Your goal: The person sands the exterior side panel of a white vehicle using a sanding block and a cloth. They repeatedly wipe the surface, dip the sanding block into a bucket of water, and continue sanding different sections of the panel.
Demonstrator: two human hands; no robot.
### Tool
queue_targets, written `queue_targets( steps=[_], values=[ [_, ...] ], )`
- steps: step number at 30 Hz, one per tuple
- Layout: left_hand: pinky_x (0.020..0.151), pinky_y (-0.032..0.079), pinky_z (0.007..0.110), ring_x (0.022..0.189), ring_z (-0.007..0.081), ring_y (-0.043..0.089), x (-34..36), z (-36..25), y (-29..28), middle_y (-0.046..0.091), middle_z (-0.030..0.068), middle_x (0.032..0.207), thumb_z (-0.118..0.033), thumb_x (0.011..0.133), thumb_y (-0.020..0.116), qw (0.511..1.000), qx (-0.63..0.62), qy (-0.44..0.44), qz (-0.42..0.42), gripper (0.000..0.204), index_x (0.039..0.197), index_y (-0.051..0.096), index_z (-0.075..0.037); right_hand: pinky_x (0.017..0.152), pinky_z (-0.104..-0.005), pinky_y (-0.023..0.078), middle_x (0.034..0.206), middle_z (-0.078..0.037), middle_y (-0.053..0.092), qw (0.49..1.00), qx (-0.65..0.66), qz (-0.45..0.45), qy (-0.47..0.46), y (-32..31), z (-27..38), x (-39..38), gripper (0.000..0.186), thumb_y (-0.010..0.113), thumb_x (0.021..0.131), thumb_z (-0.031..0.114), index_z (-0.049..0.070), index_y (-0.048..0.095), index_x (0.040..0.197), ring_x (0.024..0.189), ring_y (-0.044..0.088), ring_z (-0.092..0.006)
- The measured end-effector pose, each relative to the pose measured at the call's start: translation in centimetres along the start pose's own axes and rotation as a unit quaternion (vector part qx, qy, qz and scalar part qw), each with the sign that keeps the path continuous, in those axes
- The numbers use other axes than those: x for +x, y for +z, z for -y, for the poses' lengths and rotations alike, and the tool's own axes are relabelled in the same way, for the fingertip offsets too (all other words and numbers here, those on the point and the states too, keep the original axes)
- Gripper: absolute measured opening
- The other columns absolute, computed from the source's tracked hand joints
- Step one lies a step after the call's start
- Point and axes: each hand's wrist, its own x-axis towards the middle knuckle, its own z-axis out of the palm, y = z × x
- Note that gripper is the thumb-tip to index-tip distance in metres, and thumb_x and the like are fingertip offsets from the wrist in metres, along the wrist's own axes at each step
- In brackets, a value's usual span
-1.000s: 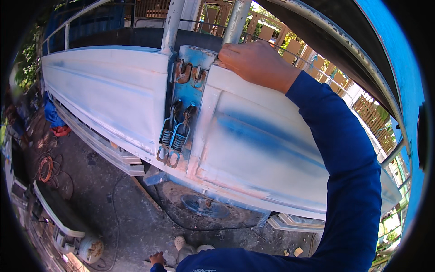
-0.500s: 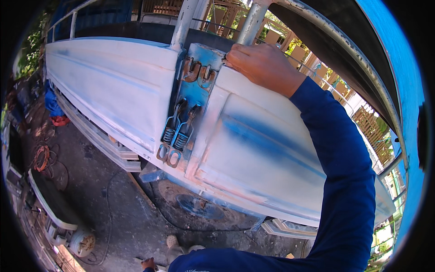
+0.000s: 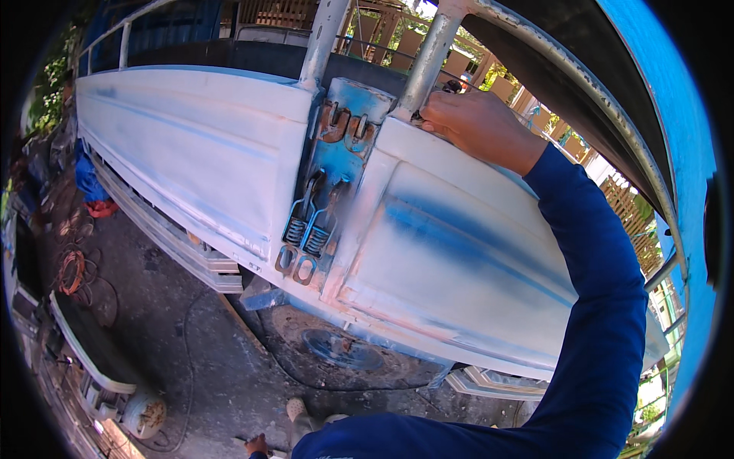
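Note:
My right hand (image 3: 483, 128) is at the top edge of a white metal side panel (image 3: 459, 183) smeared with blue, just right of a grey post (image 3: 434, 65). Its fingers are curled down over the edge; whatever lies under them is hidden. Left of that panel sits a blue latch plate (image 3: 336, 157) with rusty hooks and two spring latches (image 3: 310, 226). My left hand (image 3: 258, 444) hangs low at the bottom edge of the view, small and partly cut off. Its fingers look closed, with a thin pale piece beside them that I cannot identify.
A second white panel (image 3: 191, 145) runs off to the left. Below, the dark floor holds a wheel (image 3: 342, 348), a coiled orange hose (image 3: 73, 271), a small pale tank (image 3: 145, 415) and a black cable. Metal railing (image 3: 558, 57) curves overhead at right.
My right hand has moved right along the panel's top edge, away from the latch plate. The whole view has shifted slightly. My left hand stays low.

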Motion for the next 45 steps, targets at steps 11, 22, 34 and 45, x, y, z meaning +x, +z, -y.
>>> queue_targets(
  steps=[11,22,34,45],
  values=[
    [0.104,0.042,0.042,0.112,0.0284,0.068,3.1,-0.5,-1.0,0.077,0.0086,0.113,-0.051,0.098,0.048,0.977,-0.198,-0.050,0.062,0.048,0.110,0.074,-0.012,0.082,-0.0432,0.055,0.103,-0.013,0.066,0.994,-0.014,-0.071,0.078,0.2,2.2,-0.1,0.020,0.064,0.097,0.012,0.005,0.063,0.116,0.100,0.067,-0.0315],
    [0.100,0.045,0.044,0.106,0.0268,0.071,3.5,-1.9,-1.9,0.078,0.0059,0.107,-0.041,0.099,0.050,0.973,0.179,0.135,0.048,0.039,0.110,0.074,-0.012,0.082,-0.0418,0.056,0.105,-0.011,0.068,0.996,0.002,-0.066,0.057,-0.1,1.6,-0.5,0.016,0.064,0.095,0.009,0.006,0.065,0.110,0.098,0.068,-0.0307],
    [0.083,0.055,0.046,0.099,0.0274,0.074,4.0,0.5,-2.4,0.078,0.0003,0.109,-0.030,0.094,0.062,0.996,0.018,0.004,0.088,0.022,0.111,0.073,-0.022,0.085,-0.0422,0.055,0.102,-0.011,0.069,0.990,0.083,-0.079,0.087,-0.9,2.2,0.6,0.016,0.064,0.096,0.010,0.006,0.066,0.112,0.099,0.068,-0.0315],
    [0.090,0.050,0.047,0.104,0.0271,0.072,5.6,-2.3,-2.7,0.078,0.0035,0.109,-0.036,0.096,0.059,0.983,0.095,0.141,0.063,0.028,0.115,0.073,-0.021,0.085,-0.0424,0.056,0.103,-0.012,0.069,0.995,0.008,-0.093,0.043,0.3,2.7,1.1,0.012,0.061,0.097,0.010,0.006,0.064,0.107,0.099,0.068,-0.0312]
  ],
)
